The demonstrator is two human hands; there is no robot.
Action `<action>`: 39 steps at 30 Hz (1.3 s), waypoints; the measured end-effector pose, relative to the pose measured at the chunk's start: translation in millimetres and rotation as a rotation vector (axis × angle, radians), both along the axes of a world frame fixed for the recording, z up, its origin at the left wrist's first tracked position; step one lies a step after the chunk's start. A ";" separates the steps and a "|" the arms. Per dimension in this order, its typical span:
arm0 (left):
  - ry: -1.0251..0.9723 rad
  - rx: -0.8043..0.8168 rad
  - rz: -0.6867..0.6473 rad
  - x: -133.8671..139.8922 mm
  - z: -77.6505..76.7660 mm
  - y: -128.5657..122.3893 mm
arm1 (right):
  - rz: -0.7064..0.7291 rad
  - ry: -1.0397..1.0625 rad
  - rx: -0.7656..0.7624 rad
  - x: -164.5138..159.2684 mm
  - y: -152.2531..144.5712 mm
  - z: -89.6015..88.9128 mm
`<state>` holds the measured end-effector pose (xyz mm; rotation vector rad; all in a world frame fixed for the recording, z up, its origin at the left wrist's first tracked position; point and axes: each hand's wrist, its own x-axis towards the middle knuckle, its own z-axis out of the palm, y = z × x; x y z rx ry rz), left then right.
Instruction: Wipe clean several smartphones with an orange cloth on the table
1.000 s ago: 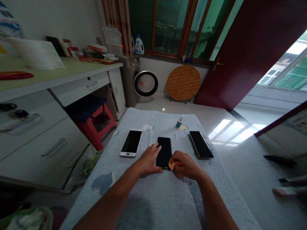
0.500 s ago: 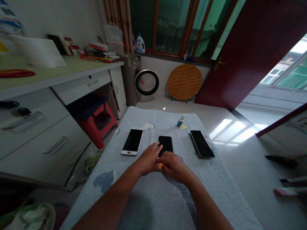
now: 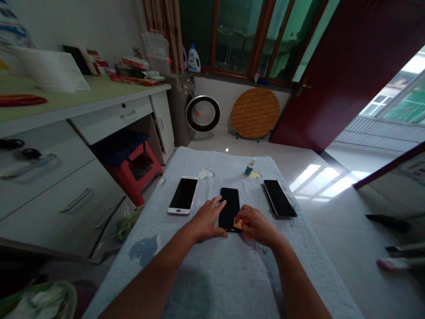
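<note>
A smartphone with a black screen (image 3: 229, 206) lies face up on the cloth-covered table, between my hands. My left hand (image 3: 207, 219) is spread along its left side, fingertips on the screen's left edge and thumb by the lower left corner. My right hand (image 3: 255, 223) is closed on a small orange cloth (image 3: 238, 223), pressed to the phone's lower right part. Part of the orange cloth hangs below my right fingers, and the rest is hidden in the hand.
A white phone (image 3: 183, 196) lies to the left; another dark-screened phone (image 3: 279, 198) lies to the right on something flat. A small spray bottle (image 3: 249, 168) stands behind them on the light blue tablecloth (image 3: 219, 274). A red stool (image 3: 141, 170) stands left of the table.
My right hand has moved right with the orange cloth, from beside my left thumb to the phone's lower right. The phone's lower half now shows. My left hand has barely moved.
</note>
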<state>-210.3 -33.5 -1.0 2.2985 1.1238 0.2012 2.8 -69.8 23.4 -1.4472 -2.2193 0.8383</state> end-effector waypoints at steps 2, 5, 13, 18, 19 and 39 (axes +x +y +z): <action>-0.002 0.001 -0.003 0.2 1.0 -0.3 | -0.103 0.016 0.077 -2.1 4.8 -8.4; -0.007 0.009 0.004 0.2 1.4 -1.3 | -0.250 0.052 0.193 -5.7 13.8 -23.4; -0.020 0.046 -0.010 -0.5 -3.7 -1.6 | -0.452 0.064 0.343 -10.6 32.4 -39.9; -0.026 0.036 0.001 0.0 -1.4 -1.9 | -0.297 -0.049 0.274 -9.5 29.8 -27.7; -0.025 0.032 0.000 0.2 -0.4 -2.2 | -0.248 -0.063 0.245 -9.5 28.1 -23.6; -0.001 0.019 0.003 1.7 3.7 -3.5 | 0.139 0.113 -0.239 4.4 8.2 2.8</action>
